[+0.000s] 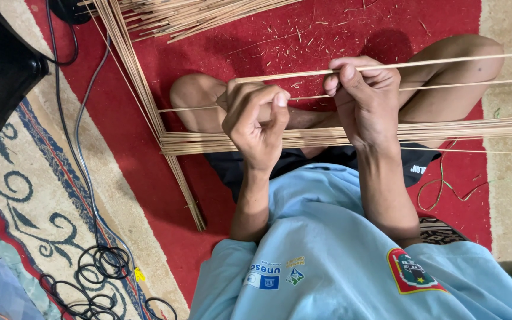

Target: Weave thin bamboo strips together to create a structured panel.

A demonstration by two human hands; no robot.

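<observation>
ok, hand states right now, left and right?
Left hand: closed, pinching the end of a thin cane strip.
Right hand: closed, gripping the same strip further along.

pale tan reed strips [445, 127] over a red carpet [149, 172] (cream border with blue scrolls), light blue shirt [327, 255].

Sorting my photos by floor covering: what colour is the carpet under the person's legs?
Red carpet, littered with pale shavings; the head view shows it.

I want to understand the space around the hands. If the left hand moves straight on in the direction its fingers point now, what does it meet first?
The left hand points toward the right hand, so it would probably meet that hand first, sliding along the thin strip both pinch. Depth is unclear.
</observation>
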